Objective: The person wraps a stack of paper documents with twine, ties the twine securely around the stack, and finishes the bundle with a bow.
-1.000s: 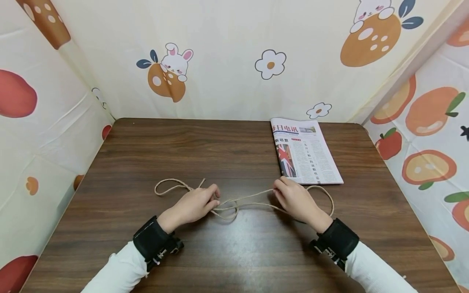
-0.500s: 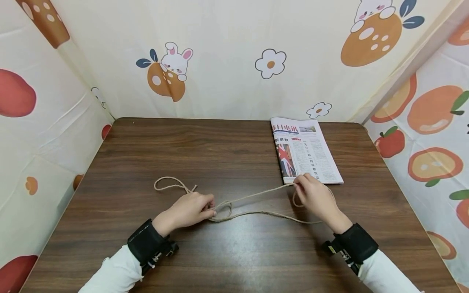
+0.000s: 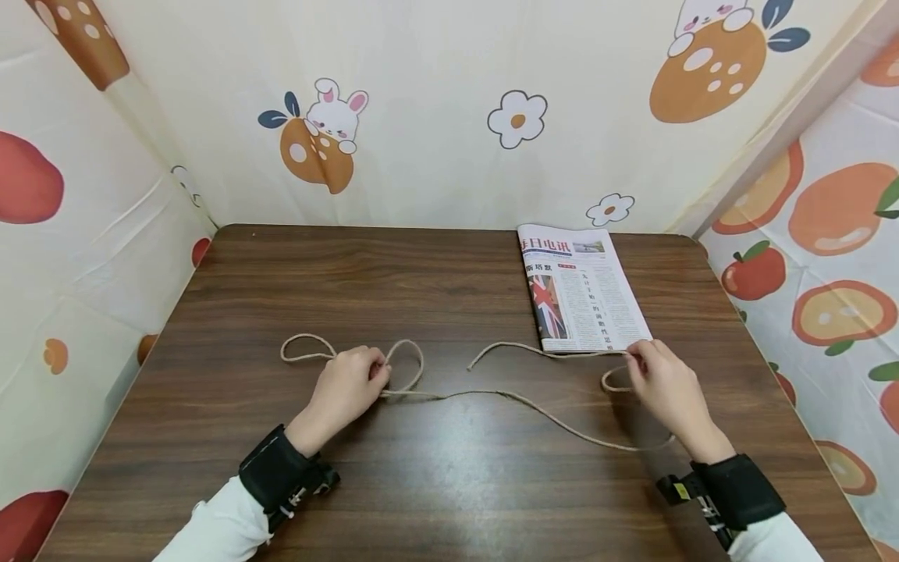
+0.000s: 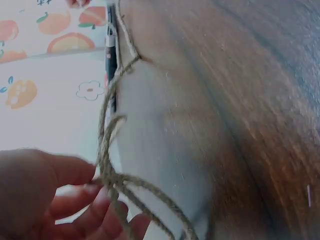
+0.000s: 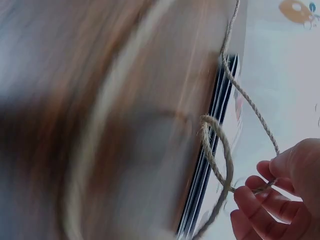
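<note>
A thin beige twisted rope (image 3: 502, 393) runs between the two hands. My left hand (image 3: 349, 386) pinches it at the left of the table, where strands cross. One loop sticks out on each side of that hand. In the left wrist view, thumb and fingertips meet on the bundle of rope (image 4: 102, 120). Near the newspaper's front right corner, my right hand (image 3: 669, 390) pinches the rope's other part, and a free end trails back leftward from it. The right wrist view shows a small rope loop (image 5: 229, 155) hanging beside the fingers.
A folded newspaper (image 3: 586, 289) lies at the back right of the brown wooden table (image 3: 351, 281). Patterned cloth walls (image 3: 435, 94) stand behind and at both sides. Each wrist wears a black band (image 3: 277, 472) with a camera.
My right hand has moved right, drawing a rope end out of the left hand's bundle; that end now lies free. My left hand has shifted slightly left, and a loop stands at its right.
</note>
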Available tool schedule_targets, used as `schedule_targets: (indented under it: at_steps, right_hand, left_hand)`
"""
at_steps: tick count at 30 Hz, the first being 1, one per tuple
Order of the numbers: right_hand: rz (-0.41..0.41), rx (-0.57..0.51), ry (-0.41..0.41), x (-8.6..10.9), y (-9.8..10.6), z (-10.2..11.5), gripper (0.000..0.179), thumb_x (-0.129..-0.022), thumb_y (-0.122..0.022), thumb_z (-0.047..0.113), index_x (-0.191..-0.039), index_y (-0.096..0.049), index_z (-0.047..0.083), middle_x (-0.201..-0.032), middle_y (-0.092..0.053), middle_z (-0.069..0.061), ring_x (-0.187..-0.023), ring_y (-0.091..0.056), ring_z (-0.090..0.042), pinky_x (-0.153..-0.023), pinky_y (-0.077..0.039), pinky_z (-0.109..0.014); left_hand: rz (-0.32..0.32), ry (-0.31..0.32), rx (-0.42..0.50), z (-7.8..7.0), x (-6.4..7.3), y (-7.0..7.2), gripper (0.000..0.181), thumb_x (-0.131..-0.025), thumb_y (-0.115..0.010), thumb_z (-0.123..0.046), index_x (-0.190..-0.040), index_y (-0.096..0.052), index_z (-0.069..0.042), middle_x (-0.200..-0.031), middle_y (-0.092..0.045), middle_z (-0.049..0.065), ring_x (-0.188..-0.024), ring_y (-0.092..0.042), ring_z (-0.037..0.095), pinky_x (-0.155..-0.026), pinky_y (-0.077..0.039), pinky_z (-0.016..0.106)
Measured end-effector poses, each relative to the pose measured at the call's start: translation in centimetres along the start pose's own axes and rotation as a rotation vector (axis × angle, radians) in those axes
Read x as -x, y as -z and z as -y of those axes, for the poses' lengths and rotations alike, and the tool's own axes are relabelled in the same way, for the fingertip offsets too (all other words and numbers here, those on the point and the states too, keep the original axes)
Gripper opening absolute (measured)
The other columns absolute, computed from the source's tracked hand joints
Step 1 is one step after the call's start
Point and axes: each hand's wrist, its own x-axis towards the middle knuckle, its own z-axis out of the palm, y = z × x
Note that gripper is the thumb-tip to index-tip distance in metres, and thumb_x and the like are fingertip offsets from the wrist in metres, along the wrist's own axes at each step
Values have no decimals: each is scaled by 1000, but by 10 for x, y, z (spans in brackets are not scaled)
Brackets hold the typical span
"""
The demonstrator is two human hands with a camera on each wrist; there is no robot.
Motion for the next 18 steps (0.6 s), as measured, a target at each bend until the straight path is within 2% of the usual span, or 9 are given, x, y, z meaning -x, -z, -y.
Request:
schedule_targets:
  at_steps: [3, 6, 12, 18]
  right_hand:
    - [-5, 14, -38, 7, 6, -10, 9, -77, -65, -1, -83, -58, 2, -69, -49, -6, -56, -44, -15, -46, -34, -33]
    - [-13, 25, -64, 13, 9, -18, 8, -77, -64, -1, -82, -59, 2, -68, -49, -6, -55, -44, -15, -44, -33, -33]
    - [8, 30, -97, 17, 7, -22, 13, -77, -64, 2, -90, -61, 0, -75, -52, -12, -58, -50, -21, -45, -37, -39]
    - [-12, 32, -64, 13, 0, 0, 28, -75, -66, 3, -102, -59, -1, -91, -54, -20, -62, -55, -33, -48, -41, -49]
  left_hand:
    - [-65, 44, 5, 6, -1, 0, 11, -80, -66, -12, -71, -60, -9, -58, -46, -3, -50, -40, 9, -47, -33, 25]
    - [-85, 85, 2, 11, -1, 2, 13, -80, -66, -12, -69, -59, -9, -57, -46, -3, -49, -41, 11, -46, -33, 26]
    - [-32, 134, 13, 13, -1, 1, 13, -82, -65, -15, -71, -60, -10, -56, -47, -4, -48, -42, 11, -45, -33, 26]
    - [4, 136, 33, 9, 0, -1, 13, -83, -66, -17, -73, -59, -11, -57, -48, -4, -48, -41, 9, -45, -33, 25]
